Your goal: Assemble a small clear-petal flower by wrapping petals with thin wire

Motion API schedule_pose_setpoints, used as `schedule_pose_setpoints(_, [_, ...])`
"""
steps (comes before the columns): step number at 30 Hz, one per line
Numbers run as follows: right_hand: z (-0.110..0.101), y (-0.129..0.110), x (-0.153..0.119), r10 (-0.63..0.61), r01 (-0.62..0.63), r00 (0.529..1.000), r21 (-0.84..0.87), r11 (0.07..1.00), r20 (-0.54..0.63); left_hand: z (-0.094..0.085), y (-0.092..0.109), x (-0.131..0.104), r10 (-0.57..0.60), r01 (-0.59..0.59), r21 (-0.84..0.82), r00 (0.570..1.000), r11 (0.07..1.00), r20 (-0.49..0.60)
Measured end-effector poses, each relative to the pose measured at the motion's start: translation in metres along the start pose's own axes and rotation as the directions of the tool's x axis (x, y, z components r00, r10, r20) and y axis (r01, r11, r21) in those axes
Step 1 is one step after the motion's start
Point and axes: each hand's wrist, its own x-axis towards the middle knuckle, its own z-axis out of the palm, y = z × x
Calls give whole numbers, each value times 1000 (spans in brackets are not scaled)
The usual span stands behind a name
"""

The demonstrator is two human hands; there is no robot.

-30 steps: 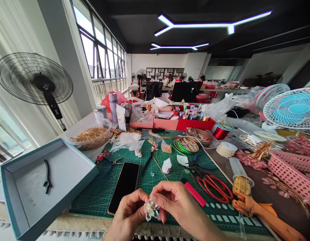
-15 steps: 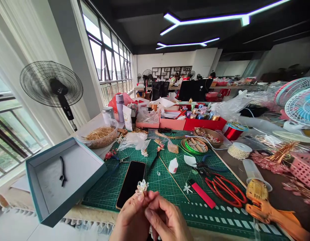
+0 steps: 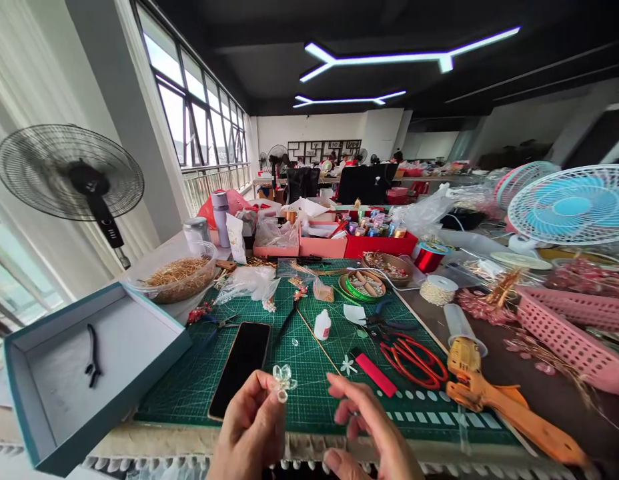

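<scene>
My left hand [image 3: 257, 420] pinches a small clear, petalled bead flower [image 3: 283, 379] between thumb and fingertips, above the mat's front edge. To its right, my right hand [image 3: 367, 427] has its fingers apart, and no object shows in it. A faint thin line stretches from the flower toward the right fingertips; whether it is thread or a mat line I cannot tell. Beyond the hands lie a black phone [image 3: 240, 370], a white glue bottle [image 3: 322, 325], a white flower piece [image 3: 348, 365] and a red bar [image 3: 375, 375] on the green cutting mat [image 3: 299, 357].
An open blue box [image 3: 97, 373] stands at left with a dark bent piece inside. Red-handled scissors [image 3: 414, 360], blue-handled pliers [image 3: 389, 317] and an orange glue gun [image 3: 509, 413] lie at right. Bead trays [image 3: 364, 285] and a pink basket [image 3: 574, 333] are farther back.
My hands have come apart: the right one has moved right and spread its fingers, while the left keeps the flower. The camera view has turned to the right.
</scene>
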Motion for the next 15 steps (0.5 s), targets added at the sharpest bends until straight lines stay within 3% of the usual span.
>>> schedule_pose_setpoints(4, [-7,-27,17,-91,89,995,55,995,41,1,-21,0,165,-167,369,986,914,38])
schedule_pose_setpoints(6, [-9,-31,24,-114,110,990,50,993,88,-1,-29,1,165,-200,467,979,861,116])
schedule_pose_setpoints(11, [-14,-26,29,-139,126,974,83,989,177,-1,-31,1,154,-203,570,979,796,134])
schedule_pose_setpoints(15, [-13,-18,25,-13,-16,988,188,982,152,2,-33,-2,203,-219,598,975,771,94])
